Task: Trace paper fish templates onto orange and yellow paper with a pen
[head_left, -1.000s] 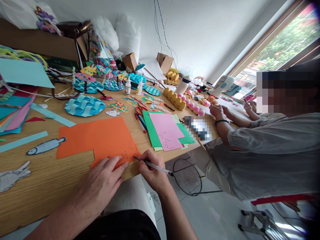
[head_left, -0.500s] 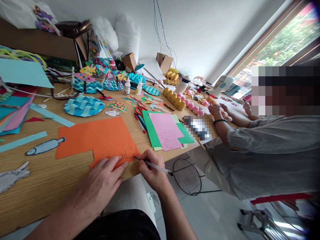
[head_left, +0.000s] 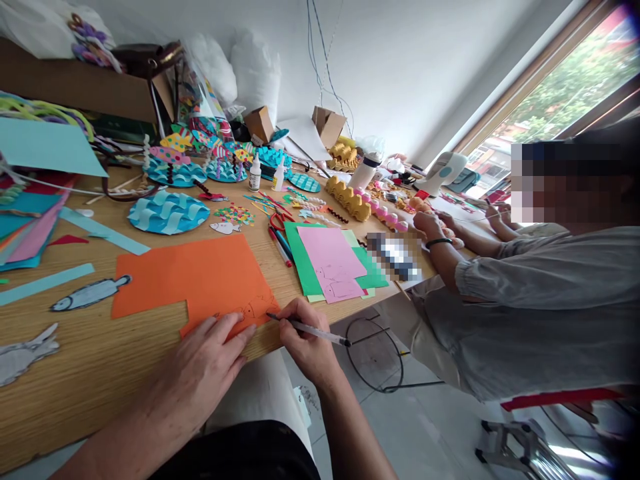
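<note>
An orange sheet of paper (head_left: 200,267) with a notch in its near edge lies on the wooden table (head_left: 100,360). My left hand (head_left: 215,353) rests flat on its near edge, fingers stretched out. A pen (head_left: 315,331) with a clear barrel is pinched in my right hand (head_left: 310,340), its tip on the orange paper near the right corner. Small fish outlines show in dark ink beside the tip, partly covered by my left fingers. Left of the sheet lies a grey paper fish (head_left: 90,293), and another grey cutout (head_left: 27,353) sits nearer to me.
Pink paper (head_left: 333,253) with drawn outlines lies on green sheets (head_left: 300,257) to the right, beside markers (head_left: 281,247) and red scissors (head_left: 281,219). Behind stand glue bottles (head_left: 255,175) and a woven blue disc (head_left: 169,211). A co-worker (head_left: 540,300) sits at the right, hands at the table.
The pen's back end has tilted slightly to the right while its tip stays near the same spot. My left hand has not moved. The co-worker's head has shifted slightly right.
</note>
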Tool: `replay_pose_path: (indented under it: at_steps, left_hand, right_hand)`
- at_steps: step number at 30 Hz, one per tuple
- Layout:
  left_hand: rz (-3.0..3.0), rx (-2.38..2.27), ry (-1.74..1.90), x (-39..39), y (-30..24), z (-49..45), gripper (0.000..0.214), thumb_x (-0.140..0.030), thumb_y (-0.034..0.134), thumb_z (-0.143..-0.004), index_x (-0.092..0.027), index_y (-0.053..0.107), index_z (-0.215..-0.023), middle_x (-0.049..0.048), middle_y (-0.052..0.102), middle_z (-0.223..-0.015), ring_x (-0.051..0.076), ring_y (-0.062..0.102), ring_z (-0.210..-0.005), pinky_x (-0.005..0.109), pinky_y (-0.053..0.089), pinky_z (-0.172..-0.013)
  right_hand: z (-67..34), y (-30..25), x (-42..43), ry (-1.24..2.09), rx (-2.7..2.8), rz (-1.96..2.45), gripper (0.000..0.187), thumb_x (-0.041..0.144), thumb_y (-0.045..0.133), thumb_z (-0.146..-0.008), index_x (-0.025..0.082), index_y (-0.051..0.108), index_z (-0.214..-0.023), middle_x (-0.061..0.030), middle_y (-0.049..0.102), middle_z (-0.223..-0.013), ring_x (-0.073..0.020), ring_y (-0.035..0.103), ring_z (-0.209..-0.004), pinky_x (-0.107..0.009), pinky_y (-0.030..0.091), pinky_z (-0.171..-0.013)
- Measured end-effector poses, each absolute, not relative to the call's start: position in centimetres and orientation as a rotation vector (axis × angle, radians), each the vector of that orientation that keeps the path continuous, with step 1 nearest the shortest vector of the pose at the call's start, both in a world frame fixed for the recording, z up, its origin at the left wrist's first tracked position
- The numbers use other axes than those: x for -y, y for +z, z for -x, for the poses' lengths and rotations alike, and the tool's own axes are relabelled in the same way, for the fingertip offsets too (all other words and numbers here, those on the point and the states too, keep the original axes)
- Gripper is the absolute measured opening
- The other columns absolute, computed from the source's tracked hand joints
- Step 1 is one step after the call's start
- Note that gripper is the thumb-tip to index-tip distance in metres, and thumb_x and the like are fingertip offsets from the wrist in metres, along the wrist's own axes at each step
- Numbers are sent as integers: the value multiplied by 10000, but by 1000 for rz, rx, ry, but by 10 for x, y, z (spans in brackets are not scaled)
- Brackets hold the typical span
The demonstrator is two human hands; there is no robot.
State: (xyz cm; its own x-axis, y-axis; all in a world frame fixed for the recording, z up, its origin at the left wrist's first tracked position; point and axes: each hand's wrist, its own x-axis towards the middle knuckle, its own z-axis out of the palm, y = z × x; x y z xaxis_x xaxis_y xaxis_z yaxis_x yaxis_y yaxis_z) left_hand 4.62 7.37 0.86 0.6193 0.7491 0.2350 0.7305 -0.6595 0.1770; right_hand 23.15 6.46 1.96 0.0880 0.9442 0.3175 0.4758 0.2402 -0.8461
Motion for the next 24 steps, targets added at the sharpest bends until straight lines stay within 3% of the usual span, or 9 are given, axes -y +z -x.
replay_pose_path:
  at_steps: [5, 9, 15, 24]
  left_hand:
    - [-2725, -1247, 476, -74, 10, -46, 369, -166, 416, -827, -232, 607, -1136, 86, 643, -1100, 268, 615, -966, 435, 514, -833]
    - [-2726, -1205, 479, -81, 11, -46, 372, -134, 430, -820, -197, 568, -1160, 70, 655, -1040, 228, 623, -957, 375, 512, -842]
    - [-2721, -1254, 385, -87, 12, -51, 332, -57, 338, -850, -196, 627, -936, 38, 649, -938, 167, 624, -827, 294, 499, -757]
    - [-2839, -1217, 519, -83, -2, -45, 405, -30, 308, -842, -197, 592, -1079, 43, 656, -1014, 186, 615, -914, 317, 506, -789]
  right_hand:
    - [-232, 25, -71, 727, 1468, 1346, 81, 197, 470, -723, 187, 534, -673, 48, 457, -551, -96, 390, -500, -211, 303, -471]
    - [-228, 26, -79, 754, 1500, 1352, 77, 209, 492, -741, 183, 553, -701, 56, 456, -536, -89, 383, -481, -207, 305, -465]
    - [-225, 20, -85, 721, 1522, 1418, 94, 162, 498, -732, 177, 591, -740, 65, 485, -522, -78, 400, -452, -194, 303, -452]
    - [-223, 18, -83, 716, 1540, 1418, 113, 162, 504, -750, 164, 616, -761, 44, 537, -564, -79, 430, -462, -191, 319, -457]
